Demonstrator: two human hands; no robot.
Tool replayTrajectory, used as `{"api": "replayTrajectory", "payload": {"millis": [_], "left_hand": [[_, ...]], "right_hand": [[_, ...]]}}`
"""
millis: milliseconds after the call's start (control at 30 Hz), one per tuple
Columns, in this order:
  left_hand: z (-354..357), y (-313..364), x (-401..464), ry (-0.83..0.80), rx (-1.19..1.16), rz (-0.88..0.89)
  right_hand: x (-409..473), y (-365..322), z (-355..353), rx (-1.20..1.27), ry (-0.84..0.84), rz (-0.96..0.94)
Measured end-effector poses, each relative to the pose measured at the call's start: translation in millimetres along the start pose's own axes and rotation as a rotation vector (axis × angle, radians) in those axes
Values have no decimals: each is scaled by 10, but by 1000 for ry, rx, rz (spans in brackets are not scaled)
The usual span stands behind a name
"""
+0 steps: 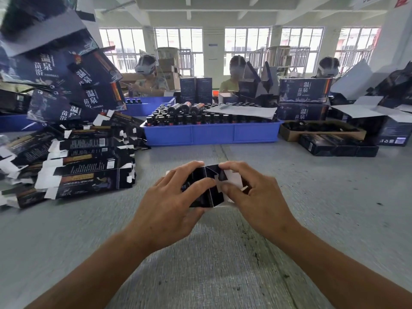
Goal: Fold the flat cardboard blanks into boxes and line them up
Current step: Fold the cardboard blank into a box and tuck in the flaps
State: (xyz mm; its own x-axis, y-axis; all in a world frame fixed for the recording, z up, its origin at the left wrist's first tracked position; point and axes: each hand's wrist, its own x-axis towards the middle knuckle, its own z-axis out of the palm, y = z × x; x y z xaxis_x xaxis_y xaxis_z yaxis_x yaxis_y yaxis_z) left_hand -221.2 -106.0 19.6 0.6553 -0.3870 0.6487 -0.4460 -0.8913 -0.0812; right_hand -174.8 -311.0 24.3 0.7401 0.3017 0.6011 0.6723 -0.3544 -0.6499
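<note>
Far left of your hands: heap of flat blanks, dark print, white tabs, fanned on grey table. Your left hand: fingers curled round dark box, thumb beneath. Box: part-folded, between both hands, centre, just above table. Your right hand: fingers pinching white end flap of same box. Beyond hands: blue tray of dark bottles. Beyond and right of right hand: row of finished dark boxes.
</note>
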Motion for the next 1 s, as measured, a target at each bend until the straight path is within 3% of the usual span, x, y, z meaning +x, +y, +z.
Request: {"api": "replayTrajectory", "payload": {"millis": [333,567,800,1000], "left_hand": [[60,-16,-18,2,74,10],[35,-138,-48,37,8,-65],[58,-83,-23,44,1,-34],[58,-54,-29,30,44,12]], "right_hand": [[13,15,-31,-5,-30,-1],[-16,29,-41,18,-300,2],[-23,26,-7,-17,-65,-29],[-42,20,13,-34,-24,-30]]}}
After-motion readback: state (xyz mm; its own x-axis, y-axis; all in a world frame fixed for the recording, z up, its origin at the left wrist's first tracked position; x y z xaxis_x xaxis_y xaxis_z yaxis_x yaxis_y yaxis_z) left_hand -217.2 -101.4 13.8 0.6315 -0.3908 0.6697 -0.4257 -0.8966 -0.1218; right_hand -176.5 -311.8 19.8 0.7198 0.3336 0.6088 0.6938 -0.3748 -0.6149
